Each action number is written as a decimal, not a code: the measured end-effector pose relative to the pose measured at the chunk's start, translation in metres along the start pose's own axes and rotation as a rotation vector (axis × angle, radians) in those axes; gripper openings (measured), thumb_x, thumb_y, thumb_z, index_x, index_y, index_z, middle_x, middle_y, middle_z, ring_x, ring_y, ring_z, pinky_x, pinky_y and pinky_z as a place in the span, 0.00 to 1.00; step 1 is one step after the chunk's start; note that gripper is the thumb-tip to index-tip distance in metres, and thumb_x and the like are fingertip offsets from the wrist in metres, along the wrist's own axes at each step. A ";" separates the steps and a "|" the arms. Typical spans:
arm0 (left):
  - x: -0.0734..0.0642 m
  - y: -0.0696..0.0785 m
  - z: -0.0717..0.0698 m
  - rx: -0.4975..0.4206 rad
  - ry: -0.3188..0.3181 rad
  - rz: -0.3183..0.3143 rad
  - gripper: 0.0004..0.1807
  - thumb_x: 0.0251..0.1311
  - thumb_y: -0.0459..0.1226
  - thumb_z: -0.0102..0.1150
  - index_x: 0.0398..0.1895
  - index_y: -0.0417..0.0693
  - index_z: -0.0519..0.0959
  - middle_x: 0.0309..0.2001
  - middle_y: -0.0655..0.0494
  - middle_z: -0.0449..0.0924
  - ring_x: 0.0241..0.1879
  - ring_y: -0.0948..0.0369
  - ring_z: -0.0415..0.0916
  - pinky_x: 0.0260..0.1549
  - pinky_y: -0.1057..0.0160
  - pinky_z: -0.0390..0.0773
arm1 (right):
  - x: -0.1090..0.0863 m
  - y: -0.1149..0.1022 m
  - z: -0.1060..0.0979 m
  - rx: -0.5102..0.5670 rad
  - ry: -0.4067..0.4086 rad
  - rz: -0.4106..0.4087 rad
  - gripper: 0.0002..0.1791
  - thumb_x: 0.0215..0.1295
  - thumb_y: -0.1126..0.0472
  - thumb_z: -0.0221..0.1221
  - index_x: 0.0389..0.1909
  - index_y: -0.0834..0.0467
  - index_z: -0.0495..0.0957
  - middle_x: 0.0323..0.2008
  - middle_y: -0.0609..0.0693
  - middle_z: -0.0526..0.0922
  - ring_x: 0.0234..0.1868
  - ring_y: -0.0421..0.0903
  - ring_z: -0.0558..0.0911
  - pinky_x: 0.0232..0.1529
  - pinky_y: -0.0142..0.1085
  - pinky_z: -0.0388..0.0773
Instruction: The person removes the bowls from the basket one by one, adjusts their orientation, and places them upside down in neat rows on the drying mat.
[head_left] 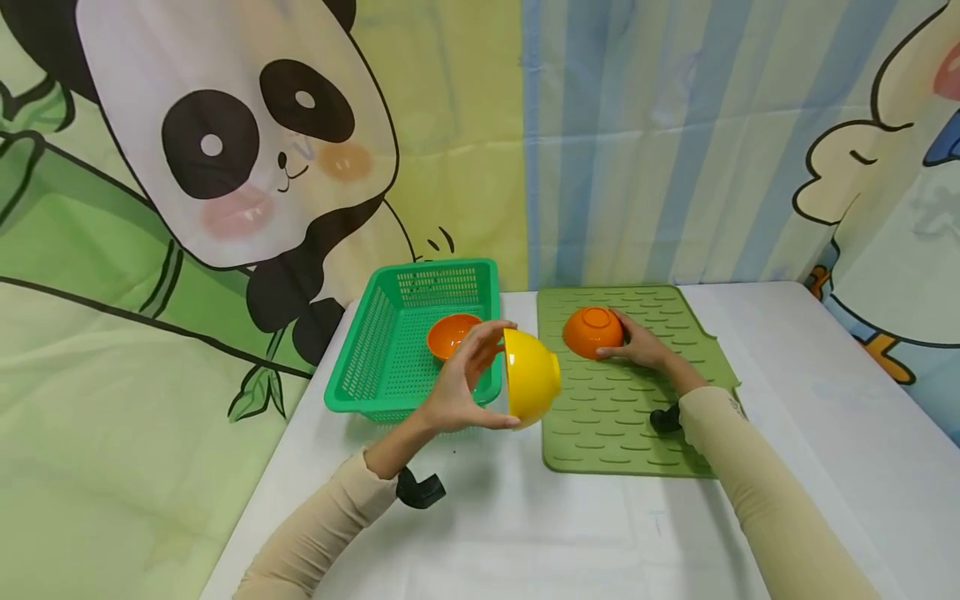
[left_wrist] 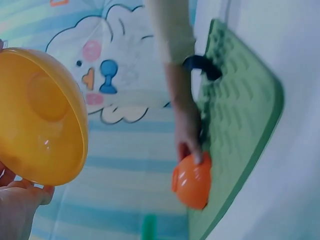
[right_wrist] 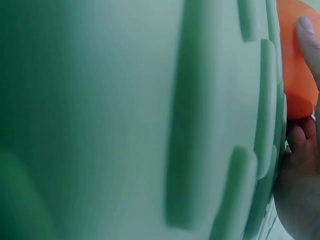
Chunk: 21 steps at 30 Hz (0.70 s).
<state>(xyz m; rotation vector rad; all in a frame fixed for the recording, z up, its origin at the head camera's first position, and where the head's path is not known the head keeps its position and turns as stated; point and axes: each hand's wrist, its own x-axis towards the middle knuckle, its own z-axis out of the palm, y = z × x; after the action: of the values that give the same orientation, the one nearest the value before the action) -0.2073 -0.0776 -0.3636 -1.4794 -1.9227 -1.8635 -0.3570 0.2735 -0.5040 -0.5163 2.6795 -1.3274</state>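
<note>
green basket [head_left: 341, 402] at left holds an orange bowl [head_left: 447, 334] part-hidden by left hand [head_left: 456, 393], which grips a yellow bowl [head_left: 532, 379] sideways in the air by its rim, then right hand [head_left: 642, 345] grips an upturned orange bowl [head_left: 588, 335] on green mat [head_left: 600, 427], that bowl cut off in right wrist view

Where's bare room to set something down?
Bare: the white table right of the green mat, and the mat's near left corner. Crowded: between basket and mat, where the left hand holds a yellow bowl, and around the orange bowl in the right hand.
</note>
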 end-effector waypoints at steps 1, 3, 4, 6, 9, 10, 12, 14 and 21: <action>-0.001 0.001 0.005 -0.011 -0.011 -0.002 0.53 0.39 0.44 0.75 0.64 0.29 0.53 0.63 0.37 0.56 0.61 0.41 0.58 0.61 0.49 0.58 | 0.000 0.000 0.000 0.002 0.004 0.002 0.56 0.54 0.46 0.64 0.72 0.60 0.38 0.67 0.69 0.49 0.63 0.67 0.56 0.58 0.63 0.53; -0.002 0.004 0.014 -0.030 -0.030 -0.009 0.53 0.40 0.44 0.74 0.63 0.27 0.53 0.62 0.34 0.55 0.61 0.40 0.58 0.61 0.47 0.57 | 0.000 0.000 -0.001 -0.013 0.004 -0.002 0.57 0.54 0.45 0.64 0.72 0.60 0.37 0.67 0.69 0.48 0.63 0.67 0.56 0.58 0.64 0.53; -0.002 0.006 0.017 -0.038 -0.036 -0.013 0.53 0.40 0.44 0.74 0.63 0.26 0.52 0.62 0.32 0.55 0.61 0.40 0.57 0.61 0.47 0.56 | 0.000 0.000 -0.001 -0.022 0.004 0.003 0.57 0.54 0.45 0.64 0.72 0.60 0.36 0.67 0.69 0.48 0.63 0.67 0.56 0.58 0.64 0.53; -0.002 0.008 0.021 -0.046 -0.043 -0.028 0.54 0.40 0.45 0.74 0.63 0.24 0.52 0.61 0.29 0.54 0.62 0.41 0.56 0.61 0.46 0.55 | 0.000 0.000 -0.001 -0.046 0.002 0.022 0.58 0.54 0.44 0.64 0.72 0.59 0.35 0.67 0.69 0.48 0.63 0.67 0.56 0.58 0.63 0.53; -0.003 0.009 0.023 -0.049 -0.050 -0.038 0.55 0.40 0.46 0.73 0.62 0.24 0.52 0.61 0.26 0.53 0.63 0.42 0.56 0.61 0.46 0.55 | 0.000 0.001 -0.003 -0.088 -0.005 0.059 0.60 0.53 0.42 0.64 0.72 0.60 0.33 0.68 0.69 0.46 0.64 0.67 0.54 0.59 0.63 0.52; -0.003 0.009 0.024 -0.048 -0.052 -0.040 0.55 0.40 0.47 0.73 0.62 0.24 0.52 0.61 0.27 0.53 0.63 0.42 0.56 0.61 0.46 0.55 | -0.001 0.001 -0.003 -0.105 -0.010 0.066 0.60 0.53 0.42 0.64 0.72 0.61 0.33 0.68 0.69 0.45 0.64 0.67 0.54 0.59 0.63 0.52; -0.003 0.009 0.024 -0.046 -0.054 -0.042 0.55 0.40 0.47 0.73 0.63 0.24 0.52 0.61 0.28 0.53 0.63 0.43 0.57 0.61 0.47 0.55 | -0.003 0.001 -0.004 -0.117 -0.013 0.063 0.61 0.53 0.42 0.64 0.71 0.61 0.31 0.69 0.68 0.43 0.66 0.66 0.52 0.60 0.62 0.51; -0.003 0.009 0.024 -0.042 -0.057 -0.042 0.55 0.40 0.47 0.73 0.63 0.24 0.52 0.61 0.28 0.53 0.62 0.43 0.57 0.61 0.47 0.56 | -0.006 0.000 -0.006 -0.127 -0.015 0.053 0.61 0.53 0.42 0.63 0.71 0.60 0.29 0.69 0.66 0.41 0.67 0.65 0.50 0.61 0.61 0.49; -0.001 0.012 0.024 -0.034 -0.042 -0.014 0.56 0.40 0.48 0.73 0.62 0.22 0.51 0.61 0.27 0.53 0.61 0.39 0.56 0.61 0.45 0.55 | -0.025 -0.024 -0.018 -0.079 0.070 -0.007 0.51 0.63 0.47 0.57 0.71 0.61 0.33 0.69 0.66 0.46 0.66 0.67 0.51 0.58 0.62 0.54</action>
<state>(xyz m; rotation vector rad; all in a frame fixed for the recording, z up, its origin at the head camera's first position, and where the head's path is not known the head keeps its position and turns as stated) -0.1859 -0.0616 -0.3617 -1.5310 -1.9337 -1.8945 -0.3321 0.2820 -0.4752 -0.4971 2.7990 -1.2681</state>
